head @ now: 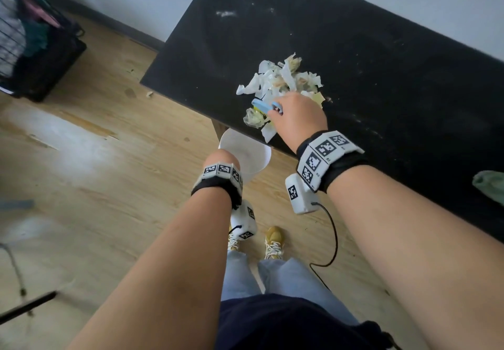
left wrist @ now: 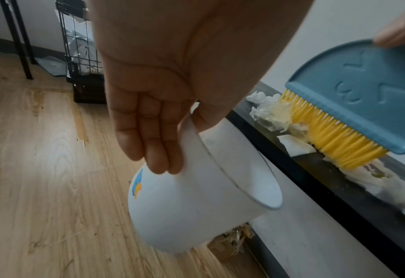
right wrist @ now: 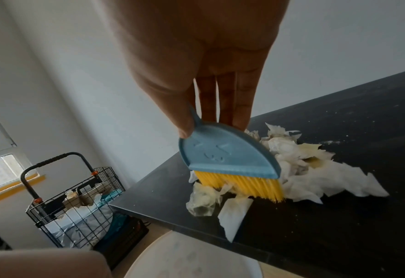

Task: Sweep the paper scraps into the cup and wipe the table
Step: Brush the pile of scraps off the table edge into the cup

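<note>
A heap of white and yellowish paper scraps (head: 283,82) (right wrist: 299,169) (left wrist: 270,114) lies near the front edge of the black table (head: 381,63) (right wrist: 363,206). My right hand (head: 297,115) (right wrist: 196,94) pinches a small blue brush with yellow bristles (head: 263,106) (right wrist: 230,161) (left wrist: 354,105), its bristles pressed into the scraps at the edge. One scrap hangs over the edge. My left hand (head: 222,158) (left wrist: 149,122) grips a white cup (head: 245,153) (left wrist: 196,203) (right wrist: 192,259) just below the table edge, its mouth tilted toward the table.
A black wire basket (head: 35,49) (right wrist: 77,206) full of rags stands on the wooden floor to the left. A green cloth (head: 491,186) lies at the table's right edge. White dust marks (head: 226,13) streak the far tabletop. A small scrap (head: 149,94) lies on the floor.
</note>
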`<state>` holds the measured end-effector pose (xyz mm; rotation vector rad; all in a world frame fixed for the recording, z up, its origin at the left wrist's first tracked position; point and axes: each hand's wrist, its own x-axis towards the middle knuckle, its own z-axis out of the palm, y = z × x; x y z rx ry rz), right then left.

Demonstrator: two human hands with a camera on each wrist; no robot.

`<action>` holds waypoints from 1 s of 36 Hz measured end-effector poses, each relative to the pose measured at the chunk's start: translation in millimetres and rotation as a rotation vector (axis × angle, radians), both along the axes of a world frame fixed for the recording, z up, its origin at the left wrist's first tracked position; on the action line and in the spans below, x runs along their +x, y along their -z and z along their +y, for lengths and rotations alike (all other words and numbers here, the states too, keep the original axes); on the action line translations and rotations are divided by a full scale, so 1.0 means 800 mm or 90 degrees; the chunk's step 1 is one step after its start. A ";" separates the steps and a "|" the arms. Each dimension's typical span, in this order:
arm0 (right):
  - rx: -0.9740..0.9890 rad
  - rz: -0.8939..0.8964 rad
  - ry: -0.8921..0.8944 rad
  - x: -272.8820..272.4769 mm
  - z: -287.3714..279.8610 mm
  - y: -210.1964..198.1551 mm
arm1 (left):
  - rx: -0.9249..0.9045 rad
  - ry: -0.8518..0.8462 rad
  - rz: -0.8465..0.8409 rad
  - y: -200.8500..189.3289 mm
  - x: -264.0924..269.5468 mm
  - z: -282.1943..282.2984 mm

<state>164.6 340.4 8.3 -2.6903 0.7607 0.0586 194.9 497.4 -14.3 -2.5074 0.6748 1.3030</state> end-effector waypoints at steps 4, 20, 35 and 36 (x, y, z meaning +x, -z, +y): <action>0.025 0.011 -0.061 -0.013 0.005 -0.005 | -0.002 0.015 -0.007 -0.001 0.000 0.000; 0.044 0.029 0.048 -0.052 -0.001 -0.007 | -0.024 -0.006 -0.021 0.006 -0.013 0.008; 0.119 -0.019 0.019 -0.071 0.018 -0.018 | -0.232 -0.372 -0.111 0.028 -0.024 -0.001; 0.110 -0.021 0.024 -0.073 0.016 -0.017 | -0.238 -0.387 -0.113 0.030 -0.025 0.000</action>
